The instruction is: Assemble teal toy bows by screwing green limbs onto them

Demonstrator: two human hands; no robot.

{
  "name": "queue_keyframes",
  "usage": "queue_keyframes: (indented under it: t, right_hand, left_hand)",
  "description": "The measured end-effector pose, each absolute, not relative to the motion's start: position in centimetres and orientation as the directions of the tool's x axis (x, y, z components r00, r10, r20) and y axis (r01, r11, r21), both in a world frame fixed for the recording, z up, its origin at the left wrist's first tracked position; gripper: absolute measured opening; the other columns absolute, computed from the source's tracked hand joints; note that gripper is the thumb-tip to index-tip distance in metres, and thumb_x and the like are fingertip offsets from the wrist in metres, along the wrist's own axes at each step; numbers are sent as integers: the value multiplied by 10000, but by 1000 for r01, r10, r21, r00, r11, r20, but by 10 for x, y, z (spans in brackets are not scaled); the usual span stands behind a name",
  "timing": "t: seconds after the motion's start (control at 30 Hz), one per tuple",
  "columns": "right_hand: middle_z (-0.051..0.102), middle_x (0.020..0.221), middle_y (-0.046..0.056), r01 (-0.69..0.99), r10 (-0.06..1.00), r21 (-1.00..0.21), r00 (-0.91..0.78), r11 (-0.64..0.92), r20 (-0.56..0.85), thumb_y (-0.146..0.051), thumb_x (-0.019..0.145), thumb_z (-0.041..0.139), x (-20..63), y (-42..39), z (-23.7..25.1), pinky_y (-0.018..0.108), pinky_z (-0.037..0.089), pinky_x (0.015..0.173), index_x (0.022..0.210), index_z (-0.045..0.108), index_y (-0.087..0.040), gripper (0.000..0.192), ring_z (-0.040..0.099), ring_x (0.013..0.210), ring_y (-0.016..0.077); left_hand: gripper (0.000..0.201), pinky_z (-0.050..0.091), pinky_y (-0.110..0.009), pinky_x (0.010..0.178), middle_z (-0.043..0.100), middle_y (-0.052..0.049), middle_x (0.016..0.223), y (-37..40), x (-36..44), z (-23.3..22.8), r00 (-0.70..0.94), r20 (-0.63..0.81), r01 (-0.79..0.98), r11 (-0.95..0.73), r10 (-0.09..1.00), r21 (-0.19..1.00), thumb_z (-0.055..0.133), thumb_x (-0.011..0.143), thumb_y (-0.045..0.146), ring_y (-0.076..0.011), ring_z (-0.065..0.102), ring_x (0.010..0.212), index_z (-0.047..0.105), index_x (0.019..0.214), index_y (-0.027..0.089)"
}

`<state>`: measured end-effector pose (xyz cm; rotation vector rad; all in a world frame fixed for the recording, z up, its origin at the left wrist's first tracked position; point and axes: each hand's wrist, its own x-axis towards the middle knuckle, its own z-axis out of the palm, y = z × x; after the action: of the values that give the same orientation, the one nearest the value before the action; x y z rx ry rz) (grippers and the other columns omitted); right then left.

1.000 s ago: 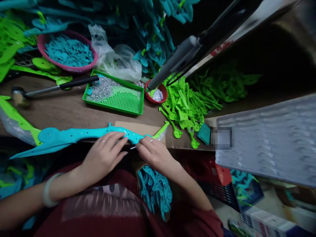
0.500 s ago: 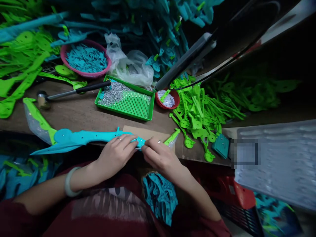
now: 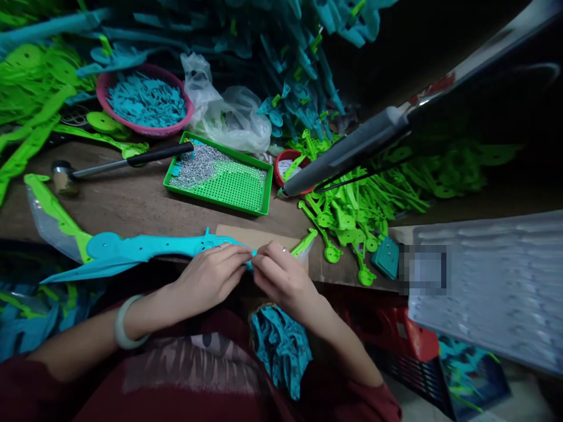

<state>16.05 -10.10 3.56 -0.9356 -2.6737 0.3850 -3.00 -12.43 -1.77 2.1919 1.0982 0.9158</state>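
Note:
A long turquoise plastic toy piece (image 3: 145,249) with a green tip lies along the table's near edge. My left hand (image 3: 213,275) rests on its right end, fingers curled over it. My right hand (image 3: 279,275) meets the left one at that same end, fingertips pinching at the piece; whether a small part is between them I cannot tell. A green lever piece (image 3: 303,242) sticks out just past my right hand. A bundle of turquoise parts (image 3: 281,349) sits in my lap.
A green tray (image 3: 220,181) with small metal screws, a hammer (image 3: 109,164), a pink bowl (image 3: 145,102) of turquoise parts and a red bowl (image 3: 285,161) stand behind. Loose green levers (image 3: 352,211) lie right. A hanging grey power tool (image 3: 347,155) points at the table.
The view shifted a little. The hanging grey tool swung right and lower. My hands closed in together on the right end of the turquoise piece.

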Motion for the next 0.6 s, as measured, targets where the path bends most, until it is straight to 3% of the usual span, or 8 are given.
queue_keyframes:
  t: [0.1,0.23,0.3,0.43,0.6]
  right_hand:
    - [595,848,82,569,646,-341,-742,749,179,-129,963,442,159,-101,36,300,454,652,926,607,-164,172,528,759,171]
    - [603,894,48,404,696,-693,-690,598,199,-124,946,515,165,-91,33,270,501,742,1002,596,-192,120,593,846,141]
    - [597,909,41,366,727,-766,-661,529,186,-124,938,536,171,-83,24,267,502,774,985,603,-196,108,599,869,133]
    - [585,961,61,393,708,-734,-687,553,165,-137,954,498,184,-72,-2,282,501,809,985,615,-192,133,588,910,140]
    - [561,995,79,397,622,-650,-768,648,152,-134,961,465,185,-67,-17,274,509,810,1022,623,-189,178,573,932,142]
  left_hand:
    - [244,592,-398,865,716,-107,1107,-122,-30,-22,429,363,463,-546,827,698,454,998,191,-213,681,1015,631,1151,122]
    - [226,591,-356,870,724,-95,1097,-116,-27,-26,379,453,356,-579,807,733,458,995,156,-186,684,1019,647,1114,126]
    - [229,581,-370,903,708,-104,1154,-116,-28,-27,332,467,370,-569,819,734,492,989,181,-194,669,1070,630,1166,136]
    - [296,530,-470,983,665,-129,1247,-123,-43,-30,266,470,571,-530,842,627,547,964,218,-253,625,1160,598,1250,160]
    - [265,516,-491,956,643,-142,1278,-131,-60,-42,353,414,676,-535,839,507,562,953,245,-288,606,1161,626,1191,148]
